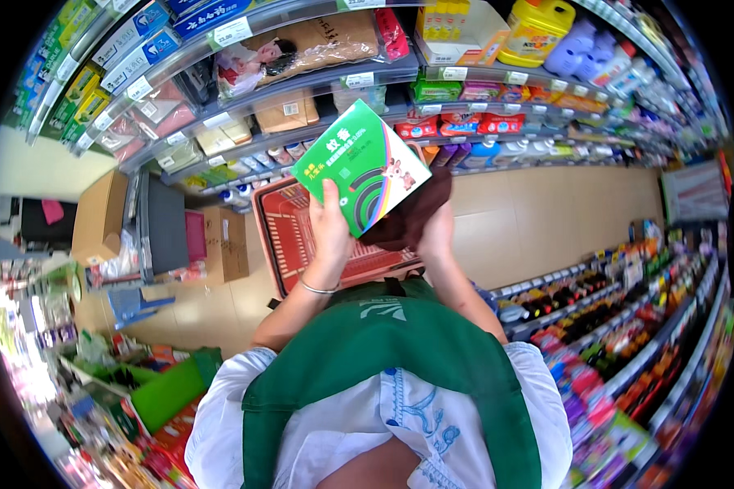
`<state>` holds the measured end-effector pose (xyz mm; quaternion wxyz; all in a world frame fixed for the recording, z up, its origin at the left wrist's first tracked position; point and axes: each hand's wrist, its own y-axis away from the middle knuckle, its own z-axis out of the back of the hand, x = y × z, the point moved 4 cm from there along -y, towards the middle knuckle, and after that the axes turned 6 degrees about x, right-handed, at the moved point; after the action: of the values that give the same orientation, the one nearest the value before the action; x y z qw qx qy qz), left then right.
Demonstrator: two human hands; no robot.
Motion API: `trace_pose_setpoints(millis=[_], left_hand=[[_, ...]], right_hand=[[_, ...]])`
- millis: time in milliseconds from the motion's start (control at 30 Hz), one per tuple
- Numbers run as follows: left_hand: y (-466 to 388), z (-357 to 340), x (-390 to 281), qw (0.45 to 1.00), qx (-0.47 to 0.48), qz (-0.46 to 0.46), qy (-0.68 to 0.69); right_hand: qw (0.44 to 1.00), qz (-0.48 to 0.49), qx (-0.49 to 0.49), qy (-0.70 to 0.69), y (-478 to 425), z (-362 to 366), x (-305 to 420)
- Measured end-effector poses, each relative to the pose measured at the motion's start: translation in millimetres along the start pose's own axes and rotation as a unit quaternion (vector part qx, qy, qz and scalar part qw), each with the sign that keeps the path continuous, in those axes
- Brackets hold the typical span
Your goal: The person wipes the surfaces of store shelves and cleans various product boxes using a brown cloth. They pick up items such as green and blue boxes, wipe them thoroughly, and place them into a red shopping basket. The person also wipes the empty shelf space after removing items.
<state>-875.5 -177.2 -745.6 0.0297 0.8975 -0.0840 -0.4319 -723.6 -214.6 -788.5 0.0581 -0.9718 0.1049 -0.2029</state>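
Note:
My left hand (332, 229) grips a green and white mosquito coil box (361, 165) by its lower left edge, the thumb lying on its printed face. Behind the box's lower right side is a dark brown cloth (411, 214). My right hand (435, 229) holds this cloth, its fingers mostly hidden by it. Both hands are raised over a red plastic shopping basket (284, 244), whose slatted wall shows beside my left wrist.
Store shelves (379, 73) with packaged towels, soaps and detergent bottles curve across the front. At left stand cardboard boxes (225, 244) and a blue plastic stool (136, 307). Bottle-lined shelves (611, 318) run along the right. Tiled floor (544, 214) shows between the shelves.

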Motion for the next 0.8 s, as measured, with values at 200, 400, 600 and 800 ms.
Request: trace_pose_setpoints(millis=[200, 400, 600, 800], left_hand=[[17, -72, 66, 0.989, 0.046, 0.125, 0.059], [21, -105, 91, 0.981, 0.072, 0.138, 0.114], [10, -121, 77, 1.000, 0.001, -0.001, 0.003], [-13, -140, 57, 0.993, 0.025, -0.111, 0.019]], right_hand=[[0.925, -0.232, 0.067, -0.292, -10, 10, 68], [0.929, -0.325, 0.178, -0.020, -28, 60, 99], [0.963, -0.184, 0.011, 0.199, -34, 20, 165], [0.962, -0.175, -0.039, 0.204, -44, 45, 177]])
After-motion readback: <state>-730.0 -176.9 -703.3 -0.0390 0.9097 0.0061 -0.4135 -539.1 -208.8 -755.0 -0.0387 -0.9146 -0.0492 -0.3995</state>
